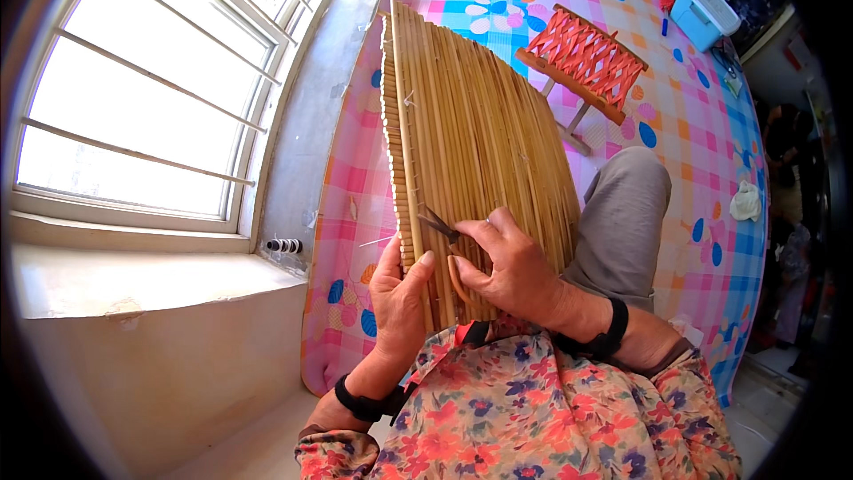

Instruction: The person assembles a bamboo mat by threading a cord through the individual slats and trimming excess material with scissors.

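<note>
A thick mat of straw-coloured plant stalks [484, 133] lies across my lap, its long cut edge toward the window. My left hand [402, 298] is closed on that edge near its lower end, thumb on top and fingers mostly hidden beneath. In my right hand [522, 268] is a pair of scissors [437, 223], its dark blades lying over the stalks beside the edge and pointing up and left. A brown looped handle shows below the fingers. A thin pale line [377, 241], thread or needle, sticks out past the edge near my left fingers.
A folding stool [582, 62] with a red woven seat stands beyond the mat on a checked, flowered cover [689, 160]. Far right are a light-blue lidded box [702, 16] and a crumpled white cloth or bag [745, 202]. A barred window [133, 89] and spools [284, 246] are left.
</note>
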Available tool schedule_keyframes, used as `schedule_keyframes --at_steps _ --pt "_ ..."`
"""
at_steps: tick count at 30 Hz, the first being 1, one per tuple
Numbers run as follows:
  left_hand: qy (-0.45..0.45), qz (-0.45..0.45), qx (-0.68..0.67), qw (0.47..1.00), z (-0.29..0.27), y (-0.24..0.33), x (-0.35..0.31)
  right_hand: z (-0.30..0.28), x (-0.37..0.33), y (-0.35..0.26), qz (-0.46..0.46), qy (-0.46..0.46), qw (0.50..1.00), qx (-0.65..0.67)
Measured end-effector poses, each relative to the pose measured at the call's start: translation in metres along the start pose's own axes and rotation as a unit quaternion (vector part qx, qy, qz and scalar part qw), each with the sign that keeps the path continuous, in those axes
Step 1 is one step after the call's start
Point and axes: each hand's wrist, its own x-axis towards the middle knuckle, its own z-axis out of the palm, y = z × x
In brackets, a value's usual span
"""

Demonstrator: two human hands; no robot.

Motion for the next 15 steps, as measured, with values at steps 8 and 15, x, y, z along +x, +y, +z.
schedule_keyframes --at_steps 8,15 --pt "-0.002 0.003 0.001 1.0 -0.0024 0.0008 0.0009 0.0001 0.0012 -0.004 0.015 -0.011 1.0 0.002" --pt "-0.001 -0.002 -0.016 1.0 -0.0026 0.0035 0.0012 0.0011 0.0018 -0.0073 0.02 -0.013 1.0 -0.009"
